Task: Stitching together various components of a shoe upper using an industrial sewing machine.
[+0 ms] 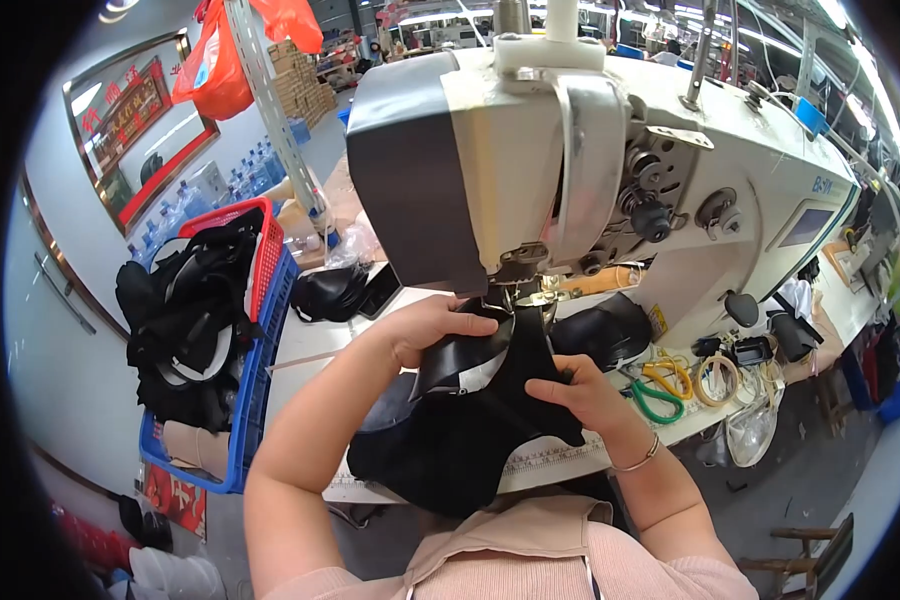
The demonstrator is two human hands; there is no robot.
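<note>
A black fabric piece [460,440] with a shiny black leather-like part [465,362] lies under the head of a white and grey sewing machine [530,160]. Close by the presser foot [542,298], my left hand [448,330] is closed on the shiny part, its thumb on top and its other fingers mostly hidden. Lower and to the right, my right hand [573,392] pinches the fabric's right edge between thumb and fingers. Toward me the fabric drapes over the table's front edge. What exact article the piece belongs to, I cannot tell.
Green-handled scissors [658,402], yellow-handled snips [667,378] and a tape roll [716,381] lie right of my right hand. More shiny black pieces [602,328] rest beside the needle area. A blue crate [260,365] with black pieces [185,310] stands at the left.
</note>
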